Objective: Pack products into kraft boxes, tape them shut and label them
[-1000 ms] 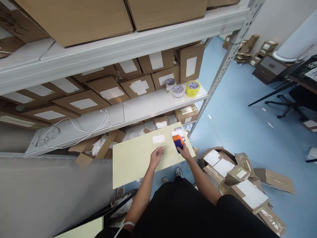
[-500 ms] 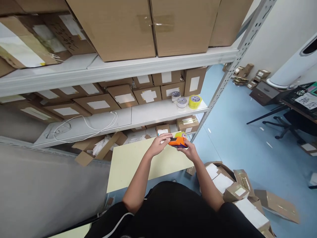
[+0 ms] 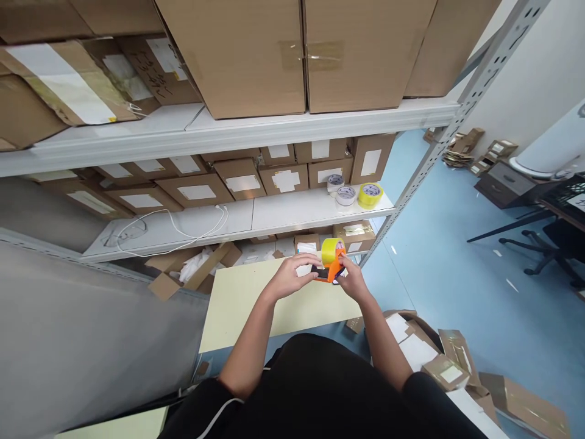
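Note:
An orange and dark tape dispenser (image 3: 333,268) is held up over the pale yellow tabletop (image 3: 237,299), with a yellow tape roll (image 3: 331,250) at its far side. My right hand (image 3: 353,279) is closed around the dispenser's right end. From the other side my left hand (image 3: 291,276) curves toward it, thumb at the dark left end and fingertips reaching close to the roll. Whether those fingertips touch the roll I cannot make out.
White tape rolls (image 3: 345,196) and a yellow tape roll (image 3: 370,195) sit on the middle shelf (image 3: 287,210), left of the metal upright (image 3: 418,171). A white cable (image 3: 183,236) trails along it. Discarded cartons (image 3: 450,369) lie on the floor at right.
The dispenser has turned in my hands, so the yellow roll and black part now show more. My left fingers have spread further from the thumb. The camera view has shifted slightly.

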Demonstrator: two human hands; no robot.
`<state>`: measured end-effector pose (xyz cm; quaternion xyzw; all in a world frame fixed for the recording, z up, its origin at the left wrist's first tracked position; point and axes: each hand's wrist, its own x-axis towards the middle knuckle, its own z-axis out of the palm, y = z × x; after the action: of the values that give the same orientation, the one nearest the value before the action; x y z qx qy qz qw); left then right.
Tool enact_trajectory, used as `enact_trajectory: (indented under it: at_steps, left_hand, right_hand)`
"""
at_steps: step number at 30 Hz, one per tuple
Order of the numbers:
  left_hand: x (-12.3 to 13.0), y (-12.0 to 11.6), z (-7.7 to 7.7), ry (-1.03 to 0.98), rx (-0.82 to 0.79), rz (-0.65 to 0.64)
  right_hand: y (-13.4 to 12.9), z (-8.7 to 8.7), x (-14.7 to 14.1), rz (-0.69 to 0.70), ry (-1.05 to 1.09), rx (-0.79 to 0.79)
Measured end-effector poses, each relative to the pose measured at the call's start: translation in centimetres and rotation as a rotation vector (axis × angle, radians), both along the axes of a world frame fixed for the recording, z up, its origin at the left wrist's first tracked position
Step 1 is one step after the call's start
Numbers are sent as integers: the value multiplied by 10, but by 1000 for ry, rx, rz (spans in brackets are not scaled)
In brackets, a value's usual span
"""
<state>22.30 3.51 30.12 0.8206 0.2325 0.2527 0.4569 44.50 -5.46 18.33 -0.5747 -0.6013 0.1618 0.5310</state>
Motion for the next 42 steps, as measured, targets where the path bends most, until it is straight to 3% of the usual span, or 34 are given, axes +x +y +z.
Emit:
enact_trajectory:
  at_steps: [8, 22, 29, 36, 42]
  left_hand:
    - [6, 0, 10, 24, 16, 33]
    - [21, 8, -10, 8, 71, 192]
    - [4, 17, -13, -9, 187, 386]
    - [-14, 22, -7, -49, 509, 550]
    - [-28, 27, 2, 52, 557, 474]
  right_hand:
    - [3, 5, 6, 17, 5, -11]
    - [-5, -9, 10, 18, -22, -30]
    - [-7, -18, 0, 57, 116, -229]
    - [-2, -24, -13, 76, 51, -272]
    - [7, -40, -24, 2, -26, -305]
